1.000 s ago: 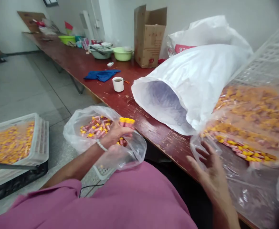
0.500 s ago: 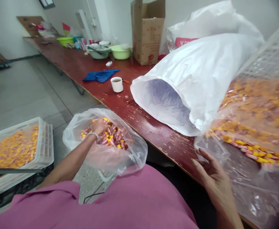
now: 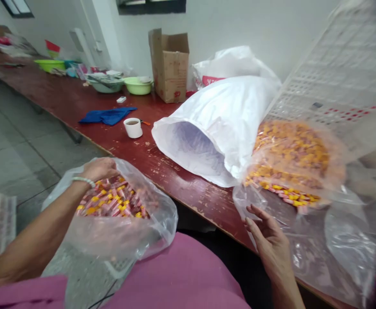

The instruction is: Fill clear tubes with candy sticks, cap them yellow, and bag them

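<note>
My left hand [image 3: 100, 168], wearing a pale bead bracelet [image 3: 83, 181], is over the far left side of a clear plastic bag [image 3: 120, 240]. Its fingers curl downward, and I cannot make out what is in them. Inside the bag lies a heap of small pink-and-yellow pieces [image 3: 113, 199], seemingly wrapped sweets. My right hand [image 3: 268, 234] is open at the table edge, thumb and fingers apart, beside a loose clear plastic sheet [image 3: 313, 253]. Beyond it, more of these pieces [image 3: 290, 141] spill from under clear plastic beside a tilted white crate [image 3: 345, 81].
A white sack [image 3: 226, 107] lies on the red table [image 3: 149, 171], its mouth towards me. Behind are a cup of dark liquid [image 3: 133, 128], a blue cloth [image 3: 107, 116], a cardboard box [image 3: 171, 68] and a green basin [image 3: 138, 86]. Another white crate [image 3: 1, 227] is at lower left.
My view has swung right. My left hand has risen out of the heap to the bag's far left side. My right hand keeps its open pose near the plastic sheet.
</note>
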Tool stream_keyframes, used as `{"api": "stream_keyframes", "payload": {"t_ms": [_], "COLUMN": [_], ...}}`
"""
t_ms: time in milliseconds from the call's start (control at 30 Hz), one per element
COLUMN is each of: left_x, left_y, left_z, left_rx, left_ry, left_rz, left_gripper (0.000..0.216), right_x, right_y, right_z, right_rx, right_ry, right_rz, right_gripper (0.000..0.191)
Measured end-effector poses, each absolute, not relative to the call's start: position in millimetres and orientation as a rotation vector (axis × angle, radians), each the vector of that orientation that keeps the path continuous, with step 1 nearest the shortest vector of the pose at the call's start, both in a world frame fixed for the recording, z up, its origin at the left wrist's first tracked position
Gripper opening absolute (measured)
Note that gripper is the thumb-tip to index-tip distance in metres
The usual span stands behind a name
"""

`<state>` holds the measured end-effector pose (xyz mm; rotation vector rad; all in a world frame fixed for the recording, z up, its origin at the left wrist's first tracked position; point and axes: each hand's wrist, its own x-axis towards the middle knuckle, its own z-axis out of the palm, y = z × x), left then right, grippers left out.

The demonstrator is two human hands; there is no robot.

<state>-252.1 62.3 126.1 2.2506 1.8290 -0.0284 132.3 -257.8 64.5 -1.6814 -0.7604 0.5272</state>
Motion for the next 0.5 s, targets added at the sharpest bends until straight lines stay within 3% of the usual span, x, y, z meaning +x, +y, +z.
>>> {"api": "stream_keyframes", "payload": {"t_ms": [67, 167, 300, 400, 500], "left_x": [-232.7, -175.4, -68.6, 3.0, 53.1], "left_y": [61.0, 56.8, 60.0, 72.1, 85.2], "left_z": [145.7, 156.1, 128.8, 99.8, 79.6], "left_rx": [2.370, 2.579, 2.648, 2.681, 2.674], "left_ry": [1.833, 1.417, 0.939, 0.914, 0.976], "left_rz": [0.031, 0.352, 0.435, 0.408, 0.405], "left_gripper": [0.029, 0.029, 0.032, 0.041, 0.043], "right_x": [138.6, 142.2, 130.7, 126.0, 141.7], "right_y": [-259.5, -250.7, -205.8, -154.9, -109.4], "right_z": [72.5, 79.7, 78.2, 69.1, 52.5], "right_rx": [-1.664, -1.631, -1.554, -1.568, -1.751], "right_ry": [-0.699, -0.685, -0.896, -1.167, -1.355], "right_rz": [0.456, 0.434, 0.480, 0.419, 0.236], "right_gripper": [0.047, 0.042, 0.030, 0.024, 0.031]}}
